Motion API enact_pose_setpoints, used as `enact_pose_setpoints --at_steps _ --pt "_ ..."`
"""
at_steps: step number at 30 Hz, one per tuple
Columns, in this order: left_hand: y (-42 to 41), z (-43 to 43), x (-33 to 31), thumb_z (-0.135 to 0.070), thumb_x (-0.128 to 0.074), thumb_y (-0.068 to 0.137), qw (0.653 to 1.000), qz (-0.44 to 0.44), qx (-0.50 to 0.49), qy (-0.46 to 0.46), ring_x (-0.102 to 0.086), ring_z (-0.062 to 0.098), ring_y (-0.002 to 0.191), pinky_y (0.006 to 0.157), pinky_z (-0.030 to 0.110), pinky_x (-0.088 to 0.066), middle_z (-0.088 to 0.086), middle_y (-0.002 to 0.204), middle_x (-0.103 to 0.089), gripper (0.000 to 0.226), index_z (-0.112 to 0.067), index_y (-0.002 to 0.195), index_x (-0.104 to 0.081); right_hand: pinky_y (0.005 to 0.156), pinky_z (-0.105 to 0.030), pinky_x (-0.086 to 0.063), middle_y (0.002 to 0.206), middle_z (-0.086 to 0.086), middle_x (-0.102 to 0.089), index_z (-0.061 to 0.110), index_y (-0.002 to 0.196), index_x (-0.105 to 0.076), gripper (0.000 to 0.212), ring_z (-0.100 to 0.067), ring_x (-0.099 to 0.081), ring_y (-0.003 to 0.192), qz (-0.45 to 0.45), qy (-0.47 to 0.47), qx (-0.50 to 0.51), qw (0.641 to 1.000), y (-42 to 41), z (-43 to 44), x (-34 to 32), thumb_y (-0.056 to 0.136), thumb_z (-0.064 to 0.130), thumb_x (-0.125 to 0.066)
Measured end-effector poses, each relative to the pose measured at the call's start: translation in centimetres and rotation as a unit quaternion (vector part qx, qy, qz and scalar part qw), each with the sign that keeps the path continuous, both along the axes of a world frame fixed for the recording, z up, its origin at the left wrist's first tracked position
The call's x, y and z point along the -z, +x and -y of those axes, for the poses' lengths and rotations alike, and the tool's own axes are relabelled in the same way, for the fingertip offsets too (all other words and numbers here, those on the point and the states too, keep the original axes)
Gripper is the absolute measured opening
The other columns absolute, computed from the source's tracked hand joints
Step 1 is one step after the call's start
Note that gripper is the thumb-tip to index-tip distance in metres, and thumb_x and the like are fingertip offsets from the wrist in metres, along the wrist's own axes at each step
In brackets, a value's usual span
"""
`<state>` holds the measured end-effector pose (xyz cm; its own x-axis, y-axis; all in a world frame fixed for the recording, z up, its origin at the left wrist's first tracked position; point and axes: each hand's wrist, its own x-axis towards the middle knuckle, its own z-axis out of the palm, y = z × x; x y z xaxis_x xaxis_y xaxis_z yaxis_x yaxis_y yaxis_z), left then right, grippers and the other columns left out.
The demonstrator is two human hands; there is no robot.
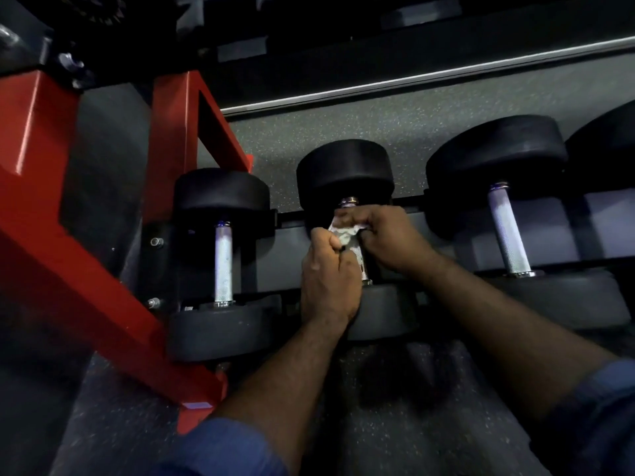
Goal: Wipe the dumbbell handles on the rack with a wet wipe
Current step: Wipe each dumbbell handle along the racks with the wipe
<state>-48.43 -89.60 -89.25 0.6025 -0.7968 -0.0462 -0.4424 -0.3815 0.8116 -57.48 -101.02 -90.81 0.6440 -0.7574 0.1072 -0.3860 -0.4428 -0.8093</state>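
Observation:
Three black dumbbells lie side by side on a low rack. The middle dumbbell [344, 170] has its metal handle [363, 266] mostly hidden by both my hands. A crumpled white wet wipe [344, 233] is wrapped on that handle. My left hand [328, 274] grips the wipe and the handle from the left with curled fingers. My right hand [386, 235] pinches the wipe from the right near the far weight head. The left dumbbell's handle [223, 264] and the right dumbbell's handle [508, 230] are bare and uncovered.
A red steel rack frame [103, 269] slants down the left side, close beside the left dumbbell. Part of another dumbbell [604, 146] shows at the far right. Speckled dark rubber floor [343, 125] lies behind the rack and under my forearms.

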Motion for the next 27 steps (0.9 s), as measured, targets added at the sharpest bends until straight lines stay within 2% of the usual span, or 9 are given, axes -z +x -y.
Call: enact_pose_setpoints --at_steps 3,6,10,14,16,20,22,25,27 --pt "0.0 0.1 0.1 -0.013 -0.052 0.091 1.0 0.0 -0.005 -0.009 -0.049 0.007 0.075 0.064 0.032 -0.029 -0.004 0.088 -0.056 0.011 -0.02 0.096 -0.046 0.105 -0.014 -0.043 0.122 0.011 -0.072 0.022 0.102 -0.082 0.045 0.004 -0.062 0.116 0.034 0.01 0.058 0.998 -0.9 -1.5 1.2 0.071 0.0 -0.059" --pt "0.0 0.2 0.1 -0.013 -0.054 0.091 1.0 0.002 -0.008 -0.008 -0.048 0.008 0.073 0.065 0.031 -0.029 -0.002 0.087 -0.057 0.011 -0.019 0.095 -0.047 0.089 -0.024 -0.055 0.101 0.009 -0.078 0.022 0.095 -0.081 0.026 -0.001 -0.071 0.095 0.095 0.102 0.185 0.973 -1.2 -0.8 2.1 0.079 0.002 -0.075" --pt "0.0 0.2 0.1 -0.011 -0.055 0.09 1.0 0.008 -0.005 -0.017 -0.047 0.002 0.072 0.056 0.023 -0.029 -0.005 0.083 -0.054 0.011 -0.018 0.093 -0.047 0.066 -0.033 -0.052 0.085 -0.01 -0.073 0.01 0.095 -0.075 0.013 -0.021 -0.065 0.076 0.245 0.359 0.293 0.852 0.7 0.5 1.9 0.086 0.0 -0.074" --pt "0.1 0.3 0.1 -0.012 -0.055 0.091 1.0 0.007 -0.009 -0.009 -0.048 0.004 0.072 0.061 0.03 -0.026 -0.004 0.082 -0.054 0.012 -0.02 0.092 -0.047 0.041 -0.017 -0.039 0.062 -0.008 -0.064 0.012 0.073 -0.068 0.027 -0.01 -0.053 0.042 0.054 0.38 0.195 0.902 -0.4 -0.1 1.8 0.083 -0.011 -0.058" --pt "0.1 0.3 0.2 -0.012 -0.055 0.09 1.0 0.006 -0.01 -0.004 -0.048 0.009 0.073 0.064 0.032 -0.028 -0.004 0.083 -0.055 0.013 -0.021 0.092 -0.046 0.047 -0.022 -0.044 0.06 -0.008 -0.063 0.011 0.068 -0.066 0.029 -0.015 -0.056 0.048 -0.039 0.366 0.12 0.922 -1.5 0.0 1.7 0.08 -0.013 -0.055" --pt "0.2 0.3 0.5 -0.012 -0.054 0.09 1.0 0.01 -0.01 -0.015 -0.05 0.016 0.076 0.066 0.032 -0.03 -0.003 0.083 -0.055 0.011 -0.02 0.094 -0.047 0.069 -0.033 -0.052 0.078 -0.013 -0.067 0.013 0.079 -0.069 0.038 -0.021 -0.063 0.07 0.088 0.373 0.158 0.91 -0.1 0.7 0.8 0.082 -0.019 -0.048" --pt "0.2 0.3 0.4 -0.012 -0.054 0.09 1.0 0.01 -0.009 -0.017 -0.049 0.01 0.073 0.065 0.032 -0.029 -0.004 0.082 -0.055 0.011 -0.02 0.093 -0.047 0.076 -0.041 -0.049 0.085 -0.02 -0.064 0.003 0.084 -0.067 0.028 -0.028 -0.06 0.08 0.102 0.378 0.149 0.908 0.5 0.7 1.0 0.087 -0.016 -0.048" --pt "0.2 0.4 0.5 -0.011 -0.054 0.091 1.0 0.007 -0.014 -0.018 -0.048 0.017 0.074 0.064 0.032 -0.026 -0.006 0.081 -0.054 0.011 -0.019 0.094 -0.048 0.069 -0.035 -0.045 0.079 -0.015 -0.065 0.004 0.081 -0.067 0.015 -0.022 -0.056 0.074 -0.091 0.307 0.027 0.947 -1.4 0.4 1.1 0.086 -0.006 -0.058" --pt "0.2 0.4 0.4 -0.011 -0.054 0.092 1.0 0.007 -0.015 -0.017 -0.049 0.019 0.077 0.064 0.031 -0.026 -0.006 0.081 -0.054 0.01 -0.019 0.094 -0.048 0.059 -0.028 -0.038 0.073 -0.007 -0.062 0.01 0.074 -0.066 0.016 -0.016 -0.05 0.067 -0.19 0.275 -0.027 0.942 -2.7 0.1 1.0 0.086 0.001 -0.062"
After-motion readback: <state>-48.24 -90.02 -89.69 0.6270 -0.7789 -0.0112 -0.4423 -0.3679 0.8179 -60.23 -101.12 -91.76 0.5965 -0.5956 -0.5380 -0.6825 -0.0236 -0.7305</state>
